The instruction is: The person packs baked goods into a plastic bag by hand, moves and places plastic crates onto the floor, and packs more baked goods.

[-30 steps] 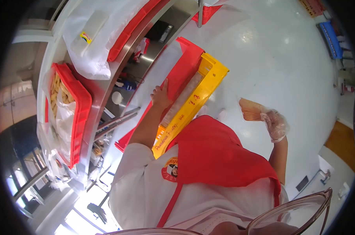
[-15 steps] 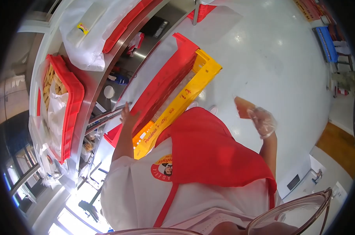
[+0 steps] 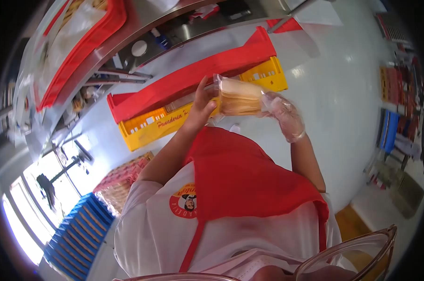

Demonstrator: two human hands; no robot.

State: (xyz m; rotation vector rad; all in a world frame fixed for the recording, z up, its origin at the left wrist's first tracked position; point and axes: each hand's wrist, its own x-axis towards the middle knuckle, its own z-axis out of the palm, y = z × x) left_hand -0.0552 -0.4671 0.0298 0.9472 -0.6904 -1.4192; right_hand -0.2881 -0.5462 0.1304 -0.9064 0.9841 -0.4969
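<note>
A clear plastic packet of pale golden slices (image 3: 241, 99), which look like bread or toast, is held up in front of my red apron. My right hand (image 3: 285, 117), in a clear plastic glove, grips its right end with closed fingers. At the packet's opposite end is my bare left hand (image 3: 202, 107), its thumb and fingers apart; whether it touches the wrapping I cannot tell. Below and behind both hands stand a red crate (image 3: 193, 70) and a yellow crate (image 3: 174, 118) with lettering on its side.
A metal counter (image 3: 141, 25) at upper left carries a red tray (image 3: 76, 61) with plastic-covered food. Stacked blue trays (image 3: 78, 239) and a wicker basket (image 3: 123, 182) stand at lower left. Farther right on the pale floor (image 3: 336, 107) is a blue crate (image 3: 388, 131).
My right hand has brought the packet left and up, toward my left hand. My left hand has moved right, away from the counter. The view has turned, bringing the blue trays into sight.
</note>
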